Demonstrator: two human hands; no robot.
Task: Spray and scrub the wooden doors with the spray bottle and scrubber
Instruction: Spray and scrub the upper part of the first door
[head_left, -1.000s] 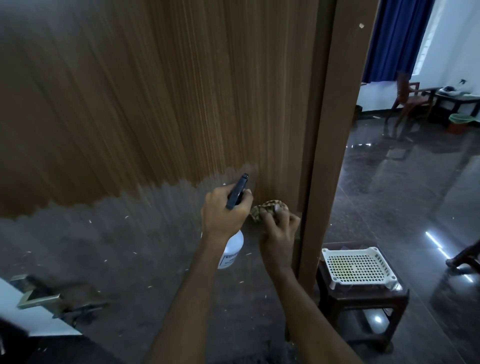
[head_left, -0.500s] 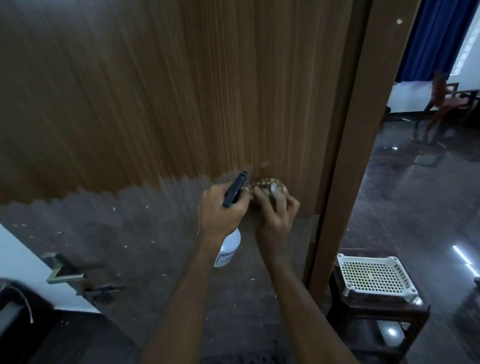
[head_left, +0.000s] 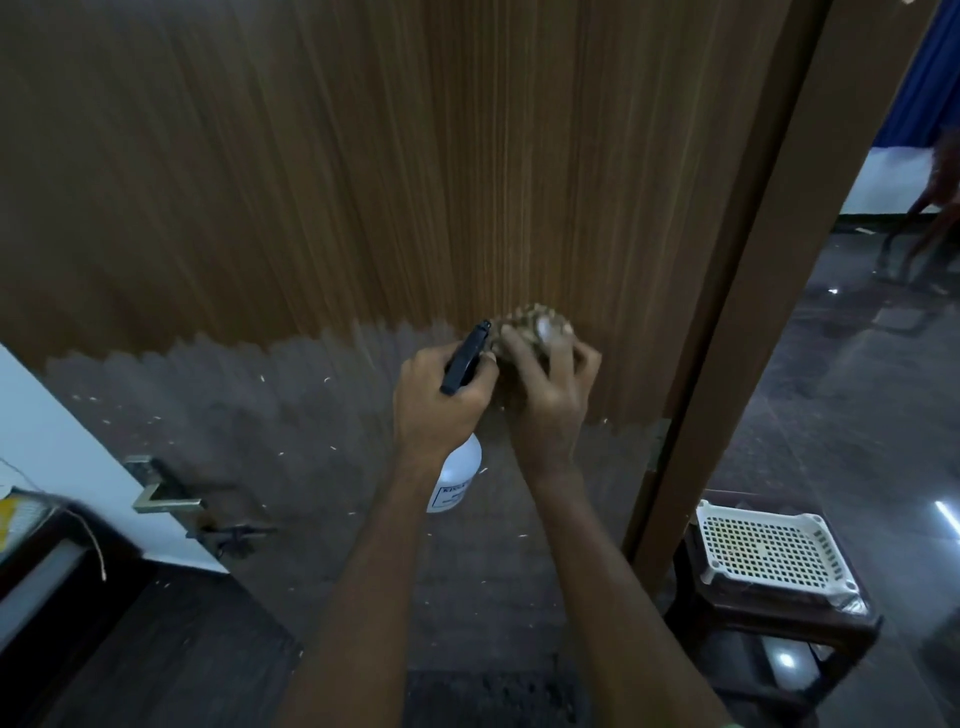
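The wooden door (head_left: 363, 182) fills most of the view; its upper part is brown striped wood and its lower part looks dull grey with pale flecks. My left hand (head_left: 439, 400) grips the neck of a white spray bottle (head_left: 457, 475) with a black nozzle that points up at the door. Right beside it, my right hand (head_left: 553, 384) holds a brownish scrubber (head_left: 522, 325) pressed against the door at the line where the brown and grey areas meet. Most of the scrubber is hidden under my fingers.
A metal door handle (head_left: 166, 496) sticks out at the lower left. The brown door frame (head_left: 753, 260) stands to the right. Past it, a white perforated tray (head_left: 769, 551) sits on a dark wooden stool (head_left: 779, 623) on a glossy dark floor.
Both hands have moved up the door together, the scrubber rising from within the grey area to its upper border. The view has shifted left and closer to the door.
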